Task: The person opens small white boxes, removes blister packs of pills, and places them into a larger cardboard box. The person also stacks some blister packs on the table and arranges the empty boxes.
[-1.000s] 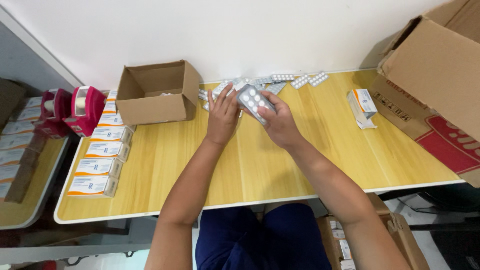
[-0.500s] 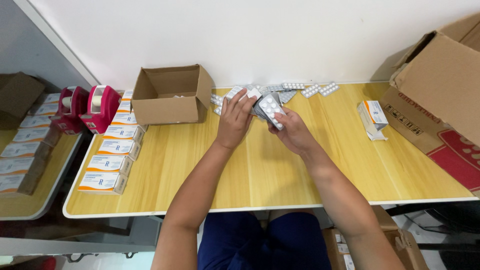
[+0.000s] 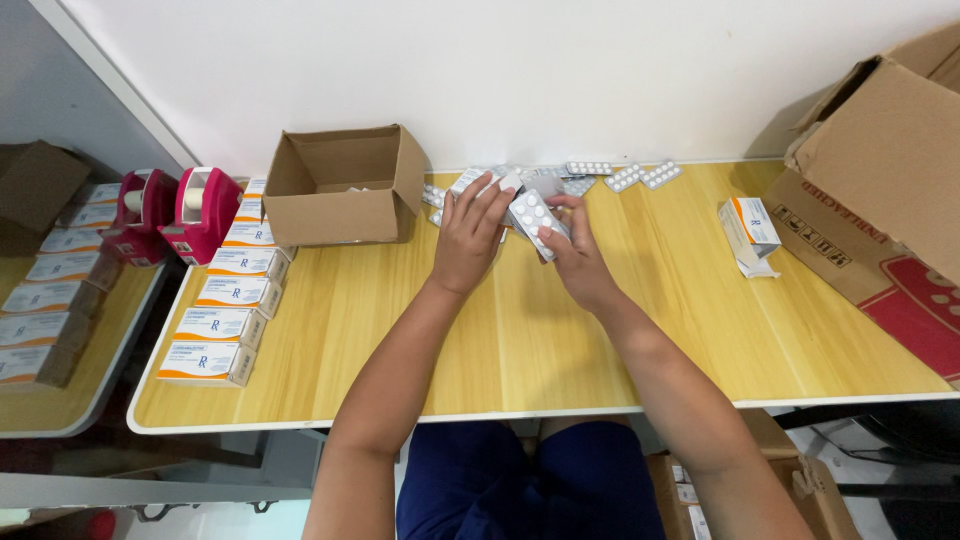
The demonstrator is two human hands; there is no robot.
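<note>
Right hand [image 3: 580, 262] pinches a small stack of blister strips [image 3: 532, 212] at the surface's [image 3: 520, 340] twelve o'clock, left hand [image 3: 470, 235] flat-fingered on the loose pile [image 3: 600, 175] beside the open carton [image 3: 345, 185]; strips likely light, stiff, slick, best gripped by edges.

A pale wooden bench [image 3: 400, 370] with a white edge stands against a plain white wall [image 3: 520, 70]. A second bench [image 3: 60, 405] sits to its left, lit evenly.

Sat at table [image 3: 520, 340] centre: hands on blister packs [image 3: 535, 212]. At ten o'clock, open carton [image 3: 345, 185]; at nine, stacked medicine boxes [image 3: 225, 305]; at three, single box [image 3: 752, 228].
</note>
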